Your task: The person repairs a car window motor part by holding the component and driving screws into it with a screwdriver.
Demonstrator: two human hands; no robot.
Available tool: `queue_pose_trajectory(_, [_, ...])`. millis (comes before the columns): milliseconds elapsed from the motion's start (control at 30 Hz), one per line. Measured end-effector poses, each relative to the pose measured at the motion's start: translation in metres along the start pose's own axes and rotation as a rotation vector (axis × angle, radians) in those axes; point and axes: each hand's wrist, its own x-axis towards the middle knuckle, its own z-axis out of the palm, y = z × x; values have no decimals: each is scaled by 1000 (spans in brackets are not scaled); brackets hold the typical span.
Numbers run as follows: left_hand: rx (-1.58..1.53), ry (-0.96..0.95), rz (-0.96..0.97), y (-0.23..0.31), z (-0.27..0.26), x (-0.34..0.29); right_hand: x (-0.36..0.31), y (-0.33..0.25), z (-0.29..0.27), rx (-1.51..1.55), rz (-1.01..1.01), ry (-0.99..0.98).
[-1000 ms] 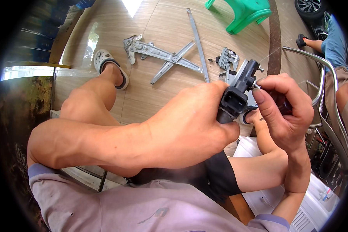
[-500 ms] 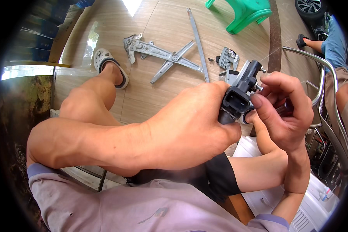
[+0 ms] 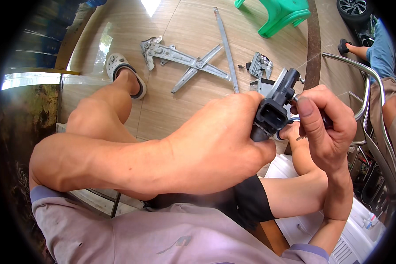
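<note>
My left hand [image 3: 224, 138] is closed around a small electric motor [image 3: 272, 115], which looks like a window-regulator motor with a black housing and an open connector socket facing up toward me. Two silvery screws stick out of its right side. The upper screw [image 3: 302, 81] stands free. Around the lower screw [image 3: 295, 98], the thumb and forefinger of my right hand [image 3: 330, 127] are pinched. Something dark and reddish, partly hidden by the curled fingers, shows in the right palm; I cannot tell what it is.
On the tiled floor lie a scissor-type window regulator [image 3: 193, 64], a second metal mechanism [image 3: 260, 65] and a few tiny dark pieces. A green plastic stool [image 3: 281, 17] stands beyond. At right are a chrome tube frame [image 3: 378, 79], another person's leg [image 3: 380, 53] and a wheel [image 3: 354, 6].
My right thumb and forefinger have moved up and closed on the lower screw, where they were apart before. The motor has shifted slightly right in my left hand.
</note>
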Motion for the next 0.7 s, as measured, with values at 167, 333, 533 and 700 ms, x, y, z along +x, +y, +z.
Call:
queue_pose_trajectory(167, [10,4,1,2,-2,0,-1,-5,1,3,3,29])
queue_pose_trajectory(333, [30,5,23,0,-1,0,-2,-4,1,-58,-85,56])
queue_pose_trajectory(533, [-1,-12,13,0,0,2,-3,1,-9,-141,-206,-65])
queue_pose_trajectory(700, [-15,-15,5,-2,0,2,-2,0,0,-119,-194,14])
